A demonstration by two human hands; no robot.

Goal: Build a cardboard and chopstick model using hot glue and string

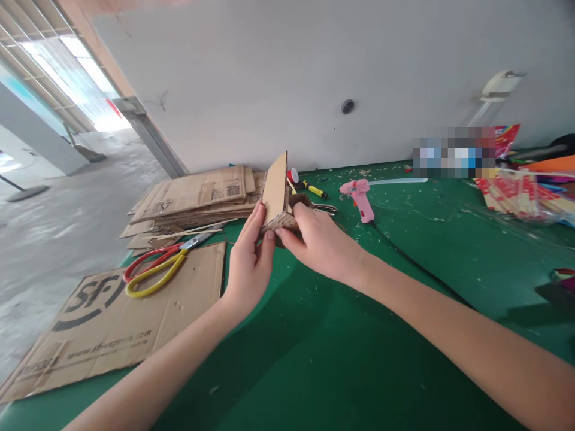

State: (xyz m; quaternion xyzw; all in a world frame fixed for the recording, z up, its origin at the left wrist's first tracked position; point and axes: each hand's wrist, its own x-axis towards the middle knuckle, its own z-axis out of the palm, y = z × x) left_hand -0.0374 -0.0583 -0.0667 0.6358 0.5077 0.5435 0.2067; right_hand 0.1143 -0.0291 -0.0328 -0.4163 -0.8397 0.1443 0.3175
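Note:
Between both hands, raised above the green table, is a small cardboard construction (275, 187) with one panel standing up and a darker part at its right. My left hand (250, 257) grips its left lower side, thumb at the near edge. On the right, my right hand (320, 239) pinches the near right corner, the thumb beneath and the fingers bent over the top; what lies under those fingers is hidden. Scissors (157, 269) with one red and one yellow handle lie left of my left hand. Beyond my right hand rests a pink glue gun (360, 200) with a clear glue stick in it.
A printed cardboard sheet (135, 323) and stacked cardboard pieces (193, 194) lie at the left. Near the wall are a yellow-and-black tool (315, 190) and a red-rimmed roll (293, 175). The glue gun's black cord (417, 266) runs rightward. Packaged wooden sticks (512, 200) lie at far right.

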